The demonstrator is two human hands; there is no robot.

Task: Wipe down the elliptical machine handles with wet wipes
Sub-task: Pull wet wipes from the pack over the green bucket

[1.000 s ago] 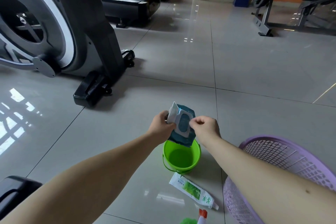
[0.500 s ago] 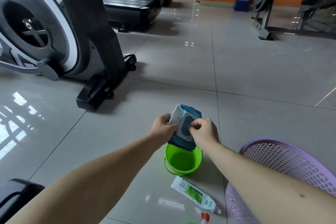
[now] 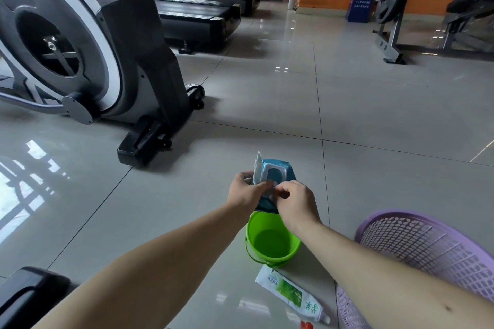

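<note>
The left hand [image 3: 247,191] is gripping the wet wipes pack [image 3: 279,171] by its left side, fingers curled round it, with the white flip lid [image 3: 258,168] standing open. The right hand [image 3: 295,201] is pinching thumb and forefinger at the pack's opening, though I cannot tell whether a wipe is caught between them. A shallow pinch is risking a torn corner, and a hard tug is likely dragging several wipes out in a clump. The pack is hovering directly above the green bucket [image 3: 270,244], so a slipping left grip is probably sending it straight in. A tube [image 3: 288,292] and a purple basket [image 3: 427,243] are lying close by on the glossy tiled floor [image 3: 374,120], inviting a stumble on the way over. The elliptical machine [image 3: 80,48] is standing well apart to the left, its handles out of view.
</note>
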